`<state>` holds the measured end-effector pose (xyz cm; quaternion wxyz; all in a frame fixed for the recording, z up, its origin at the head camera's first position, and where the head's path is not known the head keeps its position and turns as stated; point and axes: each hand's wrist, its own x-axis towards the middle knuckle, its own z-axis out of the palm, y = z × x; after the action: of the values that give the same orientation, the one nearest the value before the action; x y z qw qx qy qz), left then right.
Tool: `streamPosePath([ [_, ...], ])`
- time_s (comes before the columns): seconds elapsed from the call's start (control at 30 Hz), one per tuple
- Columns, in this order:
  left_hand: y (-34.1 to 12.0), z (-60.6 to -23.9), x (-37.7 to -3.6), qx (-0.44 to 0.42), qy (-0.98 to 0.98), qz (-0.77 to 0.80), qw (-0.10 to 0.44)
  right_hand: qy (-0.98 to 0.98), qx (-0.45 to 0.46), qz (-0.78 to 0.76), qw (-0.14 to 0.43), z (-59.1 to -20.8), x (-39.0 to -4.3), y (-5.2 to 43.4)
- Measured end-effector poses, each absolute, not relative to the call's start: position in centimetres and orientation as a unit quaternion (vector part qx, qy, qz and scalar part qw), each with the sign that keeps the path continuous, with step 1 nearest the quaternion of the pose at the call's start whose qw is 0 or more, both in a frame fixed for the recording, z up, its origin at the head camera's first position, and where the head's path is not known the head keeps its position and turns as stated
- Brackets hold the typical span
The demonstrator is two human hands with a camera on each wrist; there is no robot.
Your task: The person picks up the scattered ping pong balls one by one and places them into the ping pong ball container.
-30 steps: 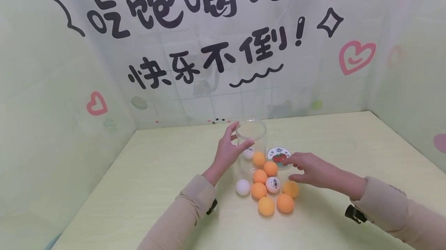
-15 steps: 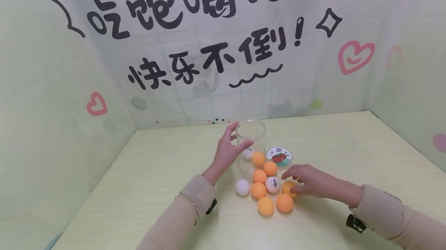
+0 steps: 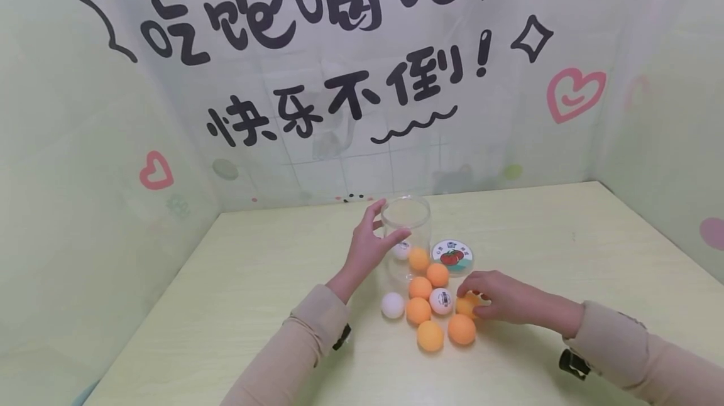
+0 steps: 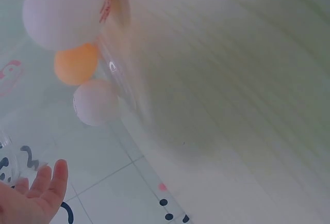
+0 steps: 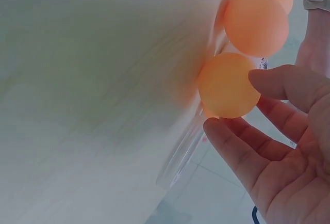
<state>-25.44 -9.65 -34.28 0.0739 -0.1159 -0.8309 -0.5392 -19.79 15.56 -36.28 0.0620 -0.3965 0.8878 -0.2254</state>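
Note:
A clear plastic jar (image 3: 417, 231) stands upright on the table, a white ball (image 3: 401, 250) and an orange ball (image 3: 418, 259) showing through its wall. My left hand (image 3: 369, 249) holds the jar near its rim, thumb in front and fingers behind. My right hand (image 3: 506, 298) pinches a yellow-orange ping-pong ball (image 5: 227, 87) between thumb and fingers; it sits low at the table, at the right side of the group. Several orange balls (image 3: 418, 310) and two white ones, one of them the plain white ball (image 3: 393, 305), lie in front of the jar.
A round lid (image 3: 452, 256) with a tomato picture lies right of the jar. The pale wooden table (image 3: 271, 268) ends at a printed curtain (image 3: 317, 167) behind and on both sides.
My right hand has come down and left from above the lid's edge onto the yellow-orange ball and now pinches it. My left hand stays on the jar.

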Motion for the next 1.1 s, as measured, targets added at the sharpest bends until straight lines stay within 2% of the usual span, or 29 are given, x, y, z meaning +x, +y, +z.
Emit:
streamPosePath([
  [0.5, -9.64, -34.18, -25.34, -0.112, -0.833, -0.537, 0.071, 0.897, -0.384, -0.208, 0.063, -36.35, -19.98, 15.6],
  [0.83, -9.57, -34.18, -25.25, -0.11, -0.831, -0.54, 0.069, 0.901, -0.361, -0.223, 0.088, -36.48, -19.88, 15.69],
  [1.1, -9.67, -34.34, -25.39, -0.112, -0.832, -0.539, 0.072, 0.904, -0.364, -0.213, 0.073, -36.41, -20.1, 15.77],
])
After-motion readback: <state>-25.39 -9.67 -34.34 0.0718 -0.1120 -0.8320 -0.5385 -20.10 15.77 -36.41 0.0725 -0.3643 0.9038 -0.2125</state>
